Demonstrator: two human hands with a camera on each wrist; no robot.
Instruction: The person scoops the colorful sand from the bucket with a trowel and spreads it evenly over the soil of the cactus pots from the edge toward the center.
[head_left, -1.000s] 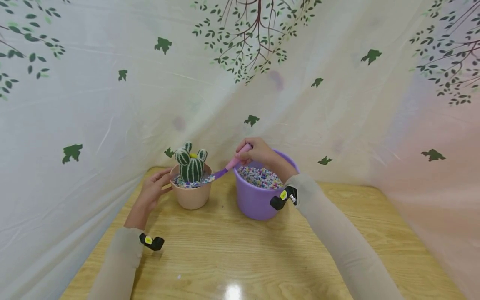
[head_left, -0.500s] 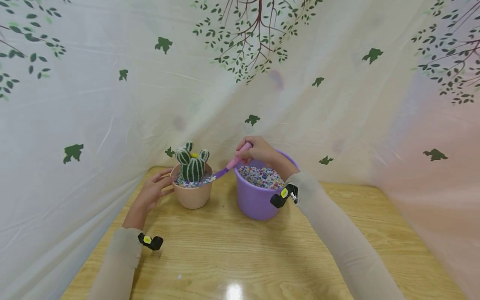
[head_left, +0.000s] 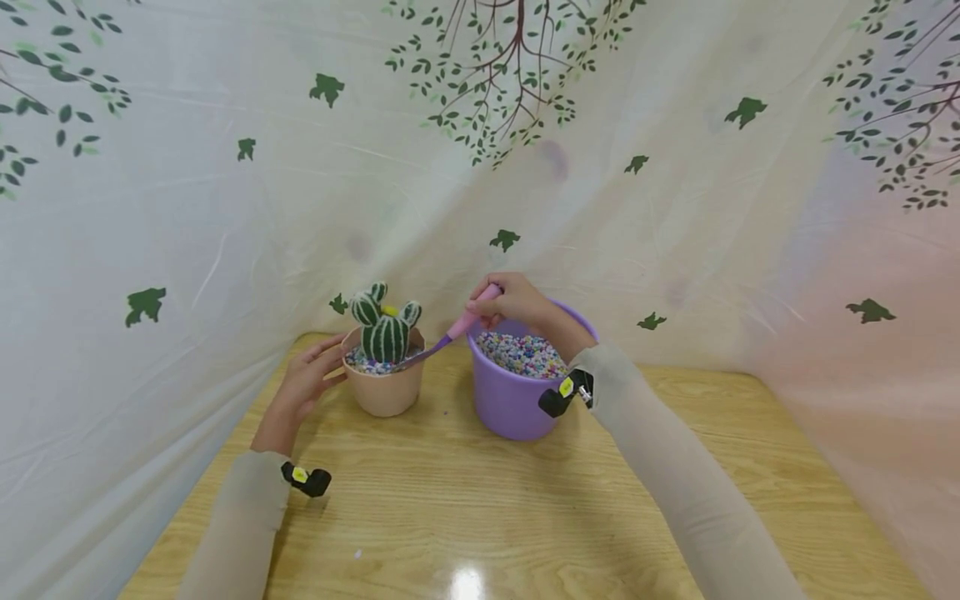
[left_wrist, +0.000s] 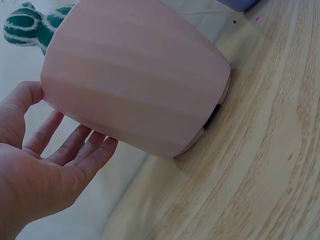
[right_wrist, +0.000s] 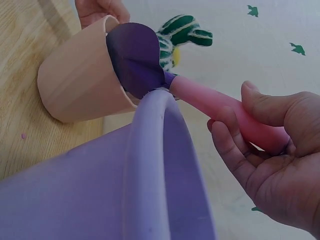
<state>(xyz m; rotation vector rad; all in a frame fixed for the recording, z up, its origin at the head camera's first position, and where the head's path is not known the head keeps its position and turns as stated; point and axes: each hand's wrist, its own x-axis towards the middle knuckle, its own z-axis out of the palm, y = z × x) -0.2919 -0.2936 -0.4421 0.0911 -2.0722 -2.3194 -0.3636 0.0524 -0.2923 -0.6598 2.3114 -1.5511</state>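
A toy cactus (head_left: 386,337), green with white stripes, stands in a peach flower pot (head_left: 386,393) among small coloured beads (head_left: 360,362). The fingertips and thumb of my left hand (head_left: 306,380) touch the pot's left side; in the left wrist view, the fingers of this hand (left_wrist: 55,162) reach out fairly straight. My right hand (head_left: 513,302) grips the pink handle of a garden trowel (right_wrist: 215,102). Its purple blade (right_wrist: 135,60) is tipped on edge inside the pot's rim, beside the cactus. In the right wrist view, the blade's back hides the beads.
A purple bucket (head_left: 510,408) holding many coloured beads (head_left: 522,353) stands right of the pot, beneath my right forearm. Stray beads (right_wrist: 23,136) lie on the wooden table (head_left: 450,492). A pale curtain (head_left: 637,233) with leaf patterns hangs close behind.
The trowel's blade, earlier lying flatter with beads on it, has turned on edge, and no beads show on it now. The cactus leans slightly differently. My left hand keeps its place at the pot.
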